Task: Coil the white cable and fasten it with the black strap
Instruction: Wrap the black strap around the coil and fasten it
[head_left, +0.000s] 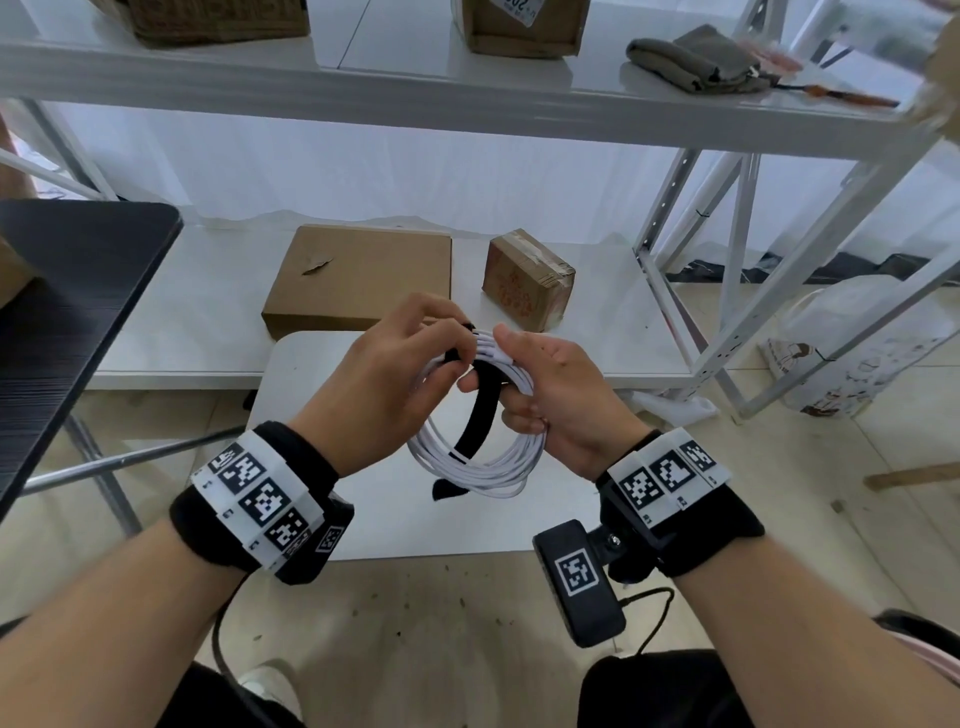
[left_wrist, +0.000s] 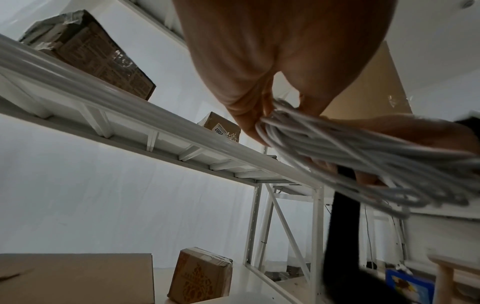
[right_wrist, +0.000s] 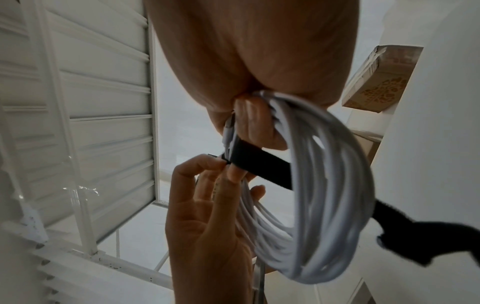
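White cable (head_left: 480, 457) coiled — right hand (head_left: 558, 400) grips it, left hand (head_left: 387, 384) pinches black strap (head_left: 480, 415).

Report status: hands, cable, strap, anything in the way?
Right hand grips white cable, coiled. Left hand pinches black strap at the bundle; tail hangs loose, unfastened. No obstruction visible.

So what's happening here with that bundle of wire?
A person is tidying a white cable, already wound into a coil. The right hand grips the coil at its top, while the left hand pinches one end of a black strap there. The strap's long tail hangs loose through the coil, not yet fastened.
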